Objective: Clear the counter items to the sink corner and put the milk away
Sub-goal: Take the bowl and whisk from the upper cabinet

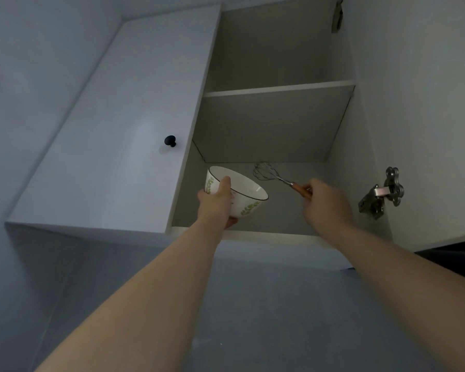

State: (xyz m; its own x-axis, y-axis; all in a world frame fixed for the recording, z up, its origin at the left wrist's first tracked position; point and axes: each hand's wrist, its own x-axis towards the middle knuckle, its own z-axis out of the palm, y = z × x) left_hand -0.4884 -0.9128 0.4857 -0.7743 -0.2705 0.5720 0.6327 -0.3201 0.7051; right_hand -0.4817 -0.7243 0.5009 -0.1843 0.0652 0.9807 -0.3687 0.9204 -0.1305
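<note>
One bowl (242,189) is held at the front of the lower compartment of an open cabinet (279,124), towards its left side. The bowl is white, with a thin dark rim and green leaf sprigs printed on the outside, and it is tilted so that its plain inside is seen. It is gripped by the left hand (216,202), the thumb hooked over the rim and fingertips curled under the base. Whether the bowl touches the cabinet floor cannot be told.

One whisk (266,173) is seen to the right of the bowl, apart from it, in the same compartment. Its wire head is of bright metal and points towards the back; its handle is orange-brown. The handle is pinched by the curled fingers of the right hand (325,200). Whether the head rests on the floor cannot be told.

The cabinet is divided by one shelf (279,88) into two compartments. One closed door (105,157) with one black knob (170,141) is seen on the left. Two hinges are counted on the right, a lower hinge (381,193) and an upper hinge (337,17).
</note>
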